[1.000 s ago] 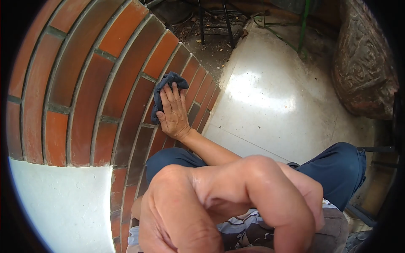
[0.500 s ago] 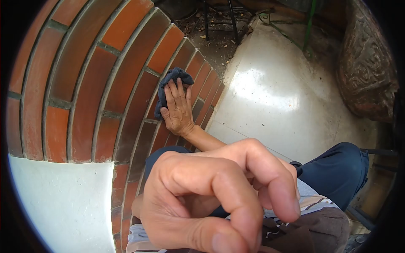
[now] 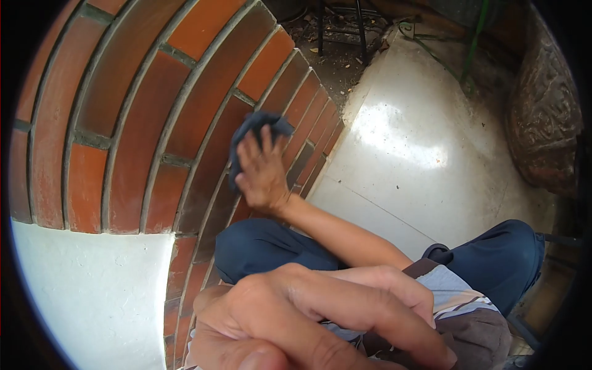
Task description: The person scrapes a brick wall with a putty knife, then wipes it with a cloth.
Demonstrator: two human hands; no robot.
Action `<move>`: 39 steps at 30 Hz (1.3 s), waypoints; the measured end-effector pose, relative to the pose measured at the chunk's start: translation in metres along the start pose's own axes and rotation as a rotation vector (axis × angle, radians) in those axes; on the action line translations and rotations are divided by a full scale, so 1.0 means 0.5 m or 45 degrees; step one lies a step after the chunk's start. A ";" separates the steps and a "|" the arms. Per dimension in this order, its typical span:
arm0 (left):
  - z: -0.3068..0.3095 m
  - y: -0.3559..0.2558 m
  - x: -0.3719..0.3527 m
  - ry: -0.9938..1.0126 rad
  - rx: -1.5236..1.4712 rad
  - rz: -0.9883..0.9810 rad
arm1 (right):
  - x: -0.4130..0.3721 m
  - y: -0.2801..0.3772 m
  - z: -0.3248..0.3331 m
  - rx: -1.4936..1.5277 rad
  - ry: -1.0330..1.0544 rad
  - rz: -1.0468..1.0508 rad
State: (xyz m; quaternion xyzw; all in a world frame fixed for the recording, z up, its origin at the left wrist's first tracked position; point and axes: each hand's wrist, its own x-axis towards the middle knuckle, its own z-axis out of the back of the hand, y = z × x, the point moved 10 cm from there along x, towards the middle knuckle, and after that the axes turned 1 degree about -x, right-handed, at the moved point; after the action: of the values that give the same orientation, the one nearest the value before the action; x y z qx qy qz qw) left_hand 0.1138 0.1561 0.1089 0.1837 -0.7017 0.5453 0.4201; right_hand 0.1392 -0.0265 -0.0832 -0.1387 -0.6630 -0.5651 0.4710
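A dark blue cloth (image 3: 236,147) lies against the brick wall (image 3: 203,117). My right hand (image 3: 264,176) presses it there, fingers stretched upward and slightly smeared by motion. The arm crosses over my knee from the lower right. Close to the camera, my left hand (image 3: 320,314) fills the bottom middle of the view. Its fingers are loosely bent and apart, and I see nothing held in them. The palm is hidden, and the thumb is cut off by the lower edge.
Beneath the bricks at left is a smooth white surface (image 3: 92,283). A pale shiny floor (image 3: 394,166) spreads to the right of the wall. A brown carved object (image 3: 546,117) stands at far right, a green metal frame (image 3: 472,55) behind. My trousered knees (image 3: 265,246) lie below.
The view has shifted a little. My left hand has dropped lower and its fingers have straightened somewhat. My right hand and the cloth are still on the wall, with more forearm showing.
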 end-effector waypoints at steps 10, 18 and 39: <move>0.063 -0.024 -0.072 -0.912 -0.099 0.719 | 0.194 -0.224 0.097 -0.044 -0.157 -0.294; 0.092 0.003 -0.065 -1.105 -0.019 0.780 | -0.024 -0.069 0.000 -0.036 0.022 -0.127; 0.119 -0.016 -0.010 -0.951 0.714 0.704 | -0.013 -0.080 0.020 -0.345 0.040 -0.129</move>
State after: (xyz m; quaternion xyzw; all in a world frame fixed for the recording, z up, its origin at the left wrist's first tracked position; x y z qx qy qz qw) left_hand 0.0993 0.0979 0.1066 0.2786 -0.6531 0.6994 -0.0819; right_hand 0.1093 -0.0281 -0.1121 -0.1585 -0.5793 -0.6747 0.4290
